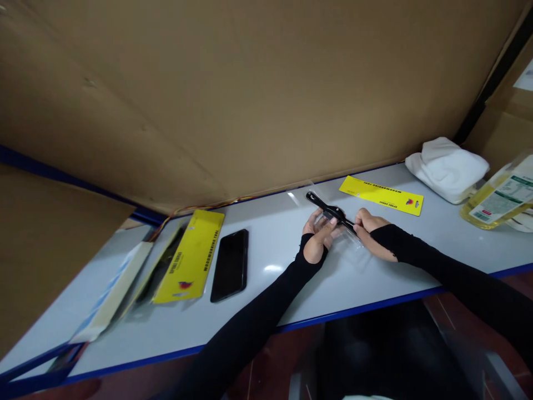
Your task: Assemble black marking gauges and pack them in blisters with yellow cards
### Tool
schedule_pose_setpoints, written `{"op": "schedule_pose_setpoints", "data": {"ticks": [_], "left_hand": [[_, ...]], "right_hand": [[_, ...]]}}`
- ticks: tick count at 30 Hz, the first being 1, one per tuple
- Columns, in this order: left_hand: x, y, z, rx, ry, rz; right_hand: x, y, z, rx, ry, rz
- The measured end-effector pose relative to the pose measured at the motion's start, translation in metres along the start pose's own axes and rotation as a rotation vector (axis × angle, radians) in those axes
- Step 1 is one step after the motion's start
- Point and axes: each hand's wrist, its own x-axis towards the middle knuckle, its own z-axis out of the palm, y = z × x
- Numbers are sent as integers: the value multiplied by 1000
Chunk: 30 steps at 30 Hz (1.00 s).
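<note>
A black spokeshave (320,202) is tilted between my two hands above the white tabletop. My left hand (318,239) closes around its middle from below, thumb on top. Fingers of my right hand (370,229) pinch near the tool's right-hand handle end, partly hiding it. Clear plastic packaging (353,241) shows around the tool and under my hands; how far it still covers the tool I cannot make out. Just behind my right hand lies a yellow card (381,195) printed "Spoke Shave".
A black phone (230,265) lies left of my hands, beside another yellow spokeshave pack (189,258) and an open, pale box (112,294). At the right sit a white cloth bundle (447,169) and a bottle of yellow liquid (499,194). Cardboard (258,100) walls the back.
</note>
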Motion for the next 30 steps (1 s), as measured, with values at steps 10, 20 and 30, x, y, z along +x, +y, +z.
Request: {"op": "schedule_pose_setpoints", "data": {"ticks": [10,20,30], "left_hand": [[-1,8,1,-5,-8,-109],[8,0,-8,185,32,-104],[9,-5,-9,235,4,-65]], "right_hand": [[10,-10,-17,531,89,257],[2,-18,-27,1163,-256,-116],[-8,-22,-20,1171,-347,-210]]}}
